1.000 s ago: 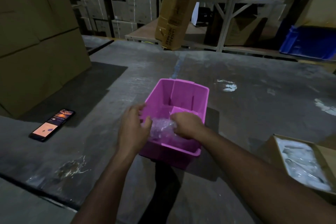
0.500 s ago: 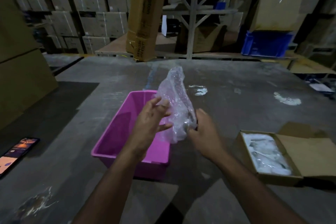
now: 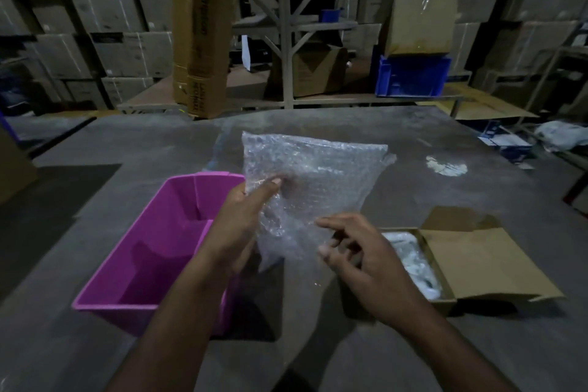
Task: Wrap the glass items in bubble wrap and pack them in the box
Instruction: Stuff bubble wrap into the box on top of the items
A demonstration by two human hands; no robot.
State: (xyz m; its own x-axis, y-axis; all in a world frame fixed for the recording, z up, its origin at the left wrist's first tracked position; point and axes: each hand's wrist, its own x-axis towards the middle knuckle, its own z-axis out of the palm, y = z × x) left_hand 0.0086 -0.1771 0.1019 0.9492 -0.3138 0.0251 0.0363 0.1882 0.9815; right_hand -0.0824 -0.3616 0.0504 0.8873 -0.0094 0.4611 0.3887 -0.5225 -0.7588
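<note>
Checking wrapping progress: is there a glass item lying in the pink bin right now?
No, the pink bin shows only its bare inside, while the left hand holds the bubble wrap above the table.

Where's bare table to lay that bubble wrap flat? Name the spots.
Bare table lies beyond the bubble wrap, up to the far edge, and in front, between the pink bin and the open cardboard box. It is crowded by the bin on the left and the box on the right.
</note>
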